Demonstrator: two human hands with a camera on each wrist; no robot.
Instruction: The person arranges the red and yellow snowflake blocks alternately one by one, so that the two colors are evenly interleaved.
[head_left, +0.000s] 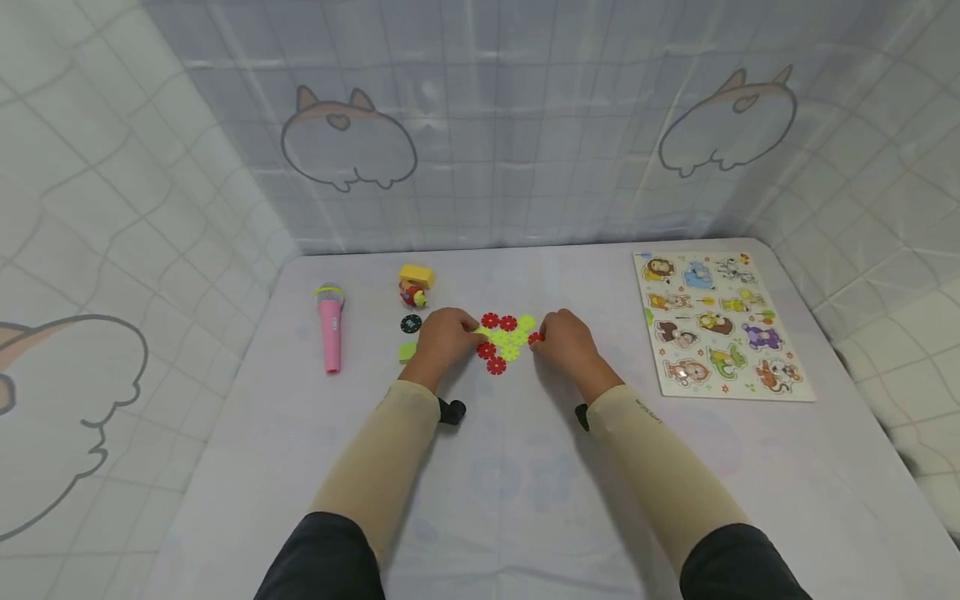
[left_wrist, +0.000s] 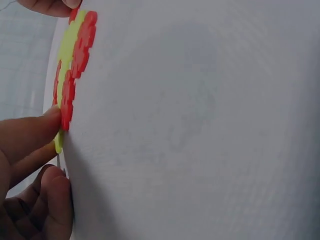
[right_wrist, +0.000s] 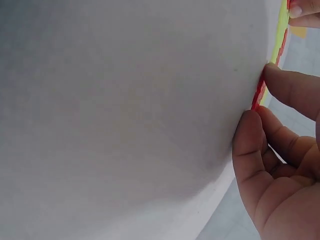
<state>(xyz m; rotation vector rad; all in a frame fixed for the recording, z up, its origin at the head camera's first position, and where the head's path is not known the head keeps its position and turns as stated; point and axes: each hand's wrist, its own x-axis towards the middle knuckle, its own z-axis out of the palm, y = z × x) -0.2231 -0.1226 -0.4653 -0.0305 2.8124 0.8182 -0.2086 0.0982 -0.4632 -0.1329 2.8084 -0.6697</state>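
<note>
A flat cluster of joined snowflake discs, yellow-green [head_left: 511, 338] in the middle with red ones [head_left: 496, 365] around the edge, lies between the two hands. My left hand [head_left: 446, 342] pinches a yellow-green snowflake disc [left_wrist: 58, 144] at the cluster's left side, between thumb and finger. On the opposite side, my right hand [head_left: 567, 343] pinches a red snowflake disc [right_wrist: 258, 92] at its edge, thumb on one side and fingertips on the other. That red disc meets the cluster's right side in the head view.
Left of the hands lie a pink toy microphone [head_left: 331, 329], a black round piece [head_left: 411, 323], a yellow block [head_left: 417, 275], a small colourful toy [head_left: 412, 294] and a partly covered green block [head_left: 407, 352]. An animal puzzle board [head_left: 720, 387] lies on the right of the white table [head_left: 517, 500].
</note>
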